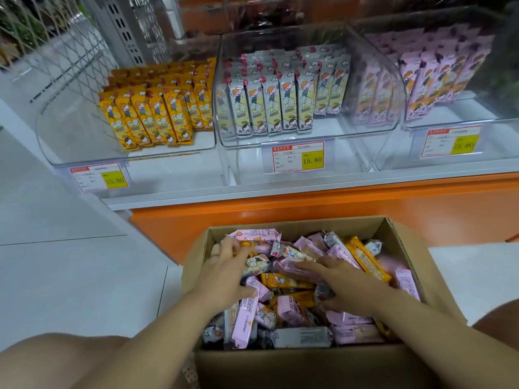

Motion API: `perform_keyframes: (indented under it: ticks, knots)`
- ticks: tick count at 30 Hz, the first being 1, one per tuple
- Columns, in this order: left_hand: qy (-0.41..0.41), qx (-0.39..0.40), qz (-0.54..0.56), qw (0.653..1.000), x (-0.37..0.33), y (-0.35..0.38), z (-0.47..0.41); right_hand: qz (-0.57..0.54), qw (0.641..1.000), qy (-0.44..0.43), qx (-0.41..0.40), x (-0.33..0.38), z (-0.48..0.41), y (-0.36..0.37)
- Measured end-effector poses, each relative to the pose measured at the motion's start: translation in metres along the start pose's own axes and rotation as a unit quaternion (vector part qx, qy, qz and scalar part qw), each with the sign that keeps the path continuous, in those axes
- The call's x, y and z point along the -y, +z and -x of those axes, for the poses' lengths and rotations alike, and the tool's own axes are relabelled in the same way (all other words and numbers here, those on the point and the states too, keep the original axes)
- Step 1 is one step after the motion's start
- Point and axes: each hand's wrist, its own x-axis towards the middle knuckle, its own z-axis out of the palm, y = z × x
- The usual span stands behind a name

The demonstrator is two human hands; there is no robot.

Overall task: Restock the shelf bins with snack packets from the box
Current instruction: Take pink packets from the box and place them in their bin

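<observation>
Your left hand (227,272) curls its fingers round a grey packet (257,264). Your right hand (346,289) has fingers spread flat on pink packets (282,266), probably sorting the box (297,224) by colour.

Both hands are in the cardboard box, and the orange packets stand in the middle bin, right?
Not quite: the head view shows the orange packets standing in the left bin instead. The left hand and right hand are in the cardboard box.
</observation>
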Motion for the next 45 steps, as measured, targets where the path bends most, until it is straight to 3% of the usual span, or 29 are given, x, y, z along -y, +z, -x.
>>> perform_keyframes:
  ticks: [2,5,9,14,16,18,20,30,40,45]
  knots:
    - [0.067,-0.013,-0.066,0.995,-0.008,-0.004,0.003,0.015,1.0,-0.016,-0.008,0.001,-0.002,0.002]
    - [0.095,0.038,-0.131,0.986,-0.013,-0.005,0.005,-0.006,0.999,-0.027,-0.029,0.001,-0.003,0.004]
    - [0.061,0.026,-0.234,0.97,-0.015,-0.007,0.003,-0.041,0.998,-0.027,-0.041,0.004,-0.002,-0.001]
    - [-0.018,0.072,-0.315,0.946,-0.02,-0.005,0.003,-0.079,0.994,-0.045,-0.065,0.023,0.002,-0.01]
    - [-0.014,0.097,-0.256,0.962,-0.016,-0.007,0.003,-0.099,0.992,-0.063,-0.048,0.033,0.005,-0.008]
    - [0.002,0.144,-0.121,0.982,-0.011,-0.009,0.002,-0.097,0.992,-0.076,-0.013,0.041,0.008,-0.006]
    - [-0.002,0.213,-0.025,0.977,-0.009,-0.01,0.001,-0.071,0.994,-0.078,0.028,0.045,0.009,-0.005]
    - [0.057,0.234,-0.037,0.97,-0.015,0.001,-0.005,-0.045,0.997,-0.021,0.055,0.054,-0.004,-0.001]
    - [0.036,0.276,-0.024,0.96,-0.017,0.018,-0.002,-0.103,0.994,0.024,-0.006,0.039,-0.001,-0.012]
    - [0.012,0.263,0.024,0.964,-0.015,0.02,-0.002,-0.094,0.995,0.026,0.005,0.04,0.004,-0.007]
